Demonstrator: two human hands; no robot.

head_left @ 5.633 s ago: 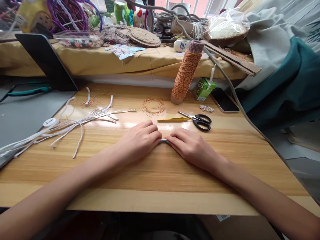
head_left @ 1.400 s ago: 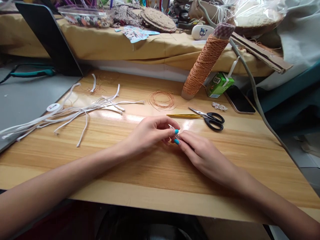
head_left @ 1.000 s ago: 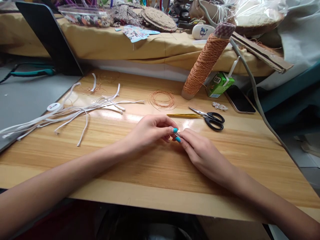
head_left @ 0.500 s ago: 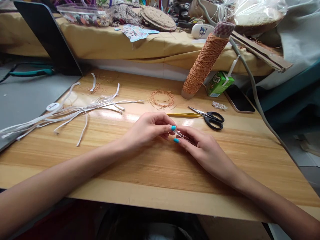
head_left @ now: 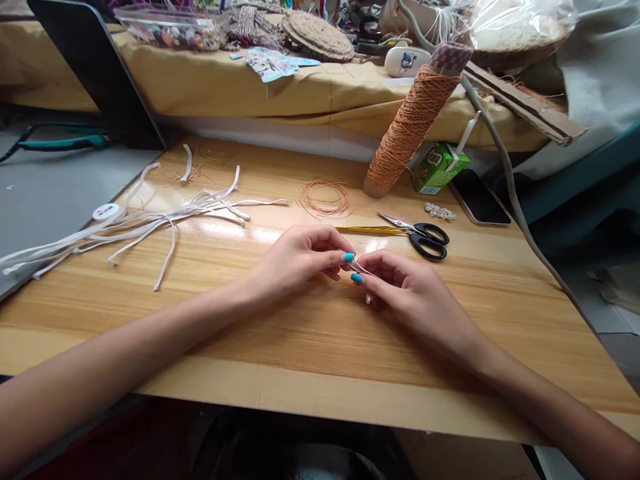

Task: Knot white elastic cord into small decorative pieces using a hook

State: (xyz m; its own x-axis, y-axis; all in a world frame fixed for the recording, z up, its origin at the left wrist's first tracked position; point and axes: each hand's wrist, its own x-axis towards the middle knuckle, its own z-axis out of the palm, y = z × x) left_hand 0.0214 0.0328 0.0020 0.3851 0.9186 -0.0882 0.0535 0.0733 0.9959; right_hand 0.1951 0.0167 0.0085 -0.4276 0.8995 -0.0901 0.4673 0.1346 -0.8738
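Observation:
Thin white cord strands run between my two hands above the wooden tabletop. My left hand pinches them between thumb and fingers. Close beside it, my right hand is closed on the same strands with thumb and forefinger. A short white end shows below the right fingers; most of the cord is hidden by the hands. Just beyond the hands lie gold tweezers and black-handled scissors, the blades pointing left. A loose coil of orange-brown thread rests farther back.
Several white flat cords spread over the left side. A tall spool of orange-brown twine stands at the back, with a green drink carton, a phone and a small beaded piece nearby. A dark tablet leans at the left.
My right thumb and fingers have closed together on the strands, and a white end now shows below them. My left hand has hardly moved.

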